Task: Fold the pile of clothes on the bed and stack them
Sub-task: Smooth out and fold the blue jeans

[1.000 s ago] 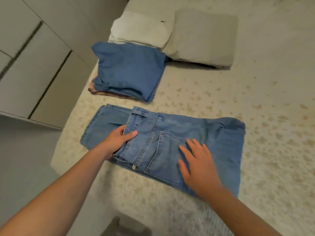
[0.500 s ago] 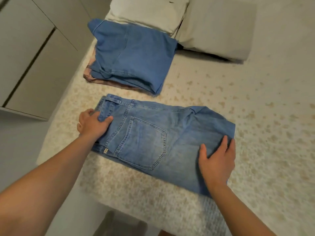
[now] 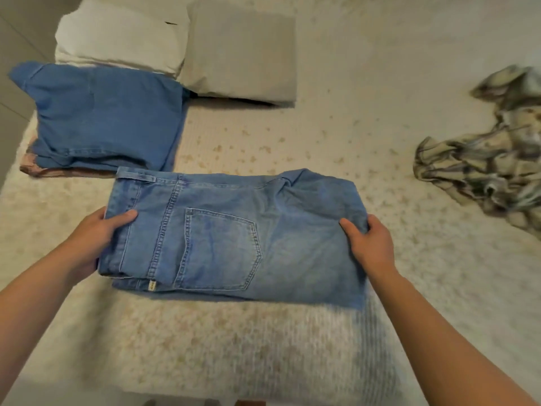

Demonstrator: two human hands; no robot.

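A: Where are the folded light-blue denim jeans?
B: Near the front edge of the speckled cream bed. The left hand grasps the waistband end, the right hand the other.
A: Around them?
B: A folded darker blue garment just behind-left, a crumpled patterned cloth well right.

No legible text — only a small tab on the folded jeans, unreadable
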